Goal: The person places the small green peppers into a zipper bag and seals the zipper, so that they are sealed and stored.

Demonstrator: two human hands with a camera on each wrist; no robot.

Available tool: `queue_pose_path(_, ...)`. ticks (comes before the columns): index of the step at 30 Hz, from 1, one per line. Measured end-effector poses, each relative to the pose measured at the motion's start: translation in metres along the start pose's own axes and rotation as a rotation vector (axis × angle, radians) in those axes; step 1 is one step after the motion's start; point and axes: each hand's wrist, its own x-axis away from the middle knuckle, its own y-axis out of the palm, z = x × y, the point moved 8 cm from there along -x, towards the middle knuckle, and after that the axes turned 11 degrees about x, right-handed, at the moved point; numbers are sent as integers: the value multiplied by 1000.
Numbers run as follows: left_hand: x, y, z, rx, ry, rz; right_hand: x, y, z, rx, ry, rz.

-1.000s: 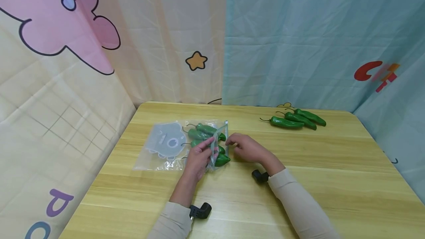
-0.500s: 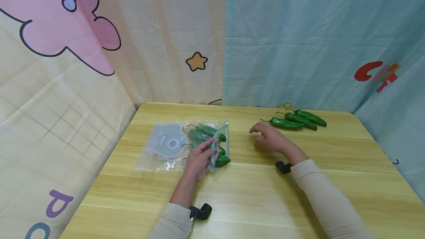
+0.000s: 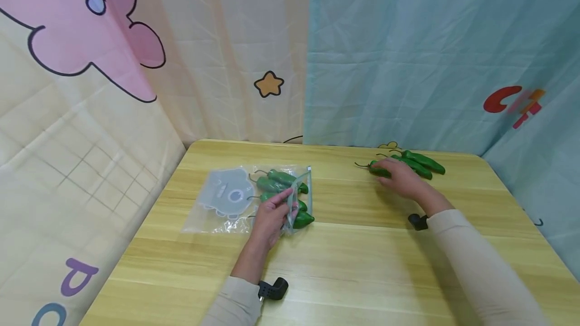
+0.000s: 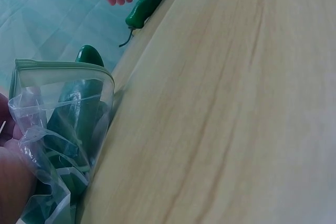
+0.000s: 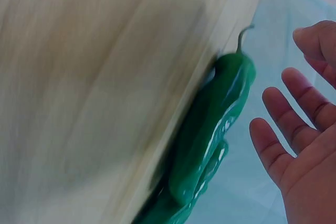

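Note:
My left hand (image 3: 270, 219) holds the lifted mouth edge of a clear zip bag (image 3: 197, 221) lying on the table at the left. Several green chili peppers (image 3: 282, 177) are inside it, one tip showing past the opening. In the left wrist view, the bag's zip rim (image 4: 63, 65) stands up around a pepper. At the back right, my right hand (image 3: 401, 179) hovers over three loose green peppers, overlapping the nearest pepper (image 3: 375, 169) in the head view. The right wrist view shows its fingers (image 5: 294, 121) spread and apart from the pepper (image 5: 212, 114).
A light wooden table (image 3: 353, 265) carries everything. Its back edge meets a pale blue and cream printed curtain (image 3: 389, 54). Another loose pepper (image 3: 425, 161) lies farthest back in the group.
My right hand has moved from beside the bag's mouth to the right and back, now over the loose peppers. The left hand and bag have stayed put.

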Motion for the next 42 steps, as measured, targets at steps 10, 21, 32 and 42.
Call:
queue_pose_path(10,0,1,0,-1,8,3,1,-8,25,74,15,-36)
queue_pose_path(21,0,-1,-1,-3,-6,12,-13,1,36,213,8,-25)
queue_pose_path(32,-2,-1,-2,-15,-3,3,-16,5,44,147,-8,-57)
queue_pose_path(42,0,0,-1,-14,5,2,-17,3,42,159,-25,-46)
